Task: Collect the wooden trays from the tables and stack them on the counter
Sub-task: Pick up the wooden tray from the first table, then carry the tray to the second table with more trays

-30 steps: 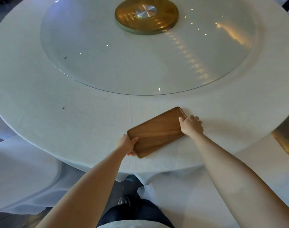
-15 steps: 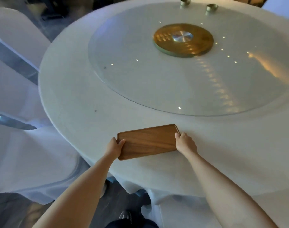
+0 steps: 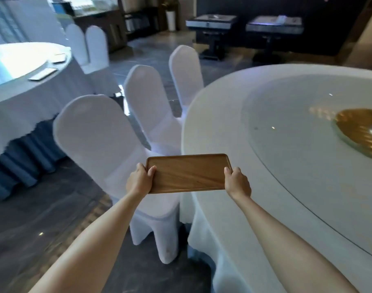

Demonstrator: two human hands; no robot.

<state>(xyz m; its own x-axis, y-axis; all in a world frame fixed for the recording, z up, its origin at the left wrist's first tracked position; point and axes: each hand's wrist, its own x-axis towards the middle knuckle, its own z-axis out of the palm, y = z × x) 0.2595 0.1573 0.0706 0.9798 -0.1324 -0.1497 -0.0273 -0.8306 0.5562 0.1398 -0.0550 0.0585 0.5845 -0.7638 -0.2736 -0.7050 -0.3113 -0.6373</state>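
A rectangular wooden tray (image 3: pixel 188 173) is held level in the air, off the left edge of the round white table (image 3: pixel 233 144). My left hand (image 3: pixel 139 180) grips its left short end, thumb on top. Gripping the right short end is my right hand (image 3: pixel 237 182). On a second round table (image 3: pixel 22 89) at far left lie two flat trays (image 3: pixel 43 74), pale in the glare.
Three white-covered chairs (image 3: pixel 100 140) stand left of the near table, right under and beyond the tray. The near table carries a glass turntable (image 3: pixel 308 123) with a gold hub (image 3: pixel 363 130). Dark cabinets (image 3: pixel 211 20) and a counter line the back wall. Dark floor lies at lower left.
The tray has been lifted off the tablecloth and carried left past the table's edge. The view has swung left, from looking down at the table to facing the chairs and room.
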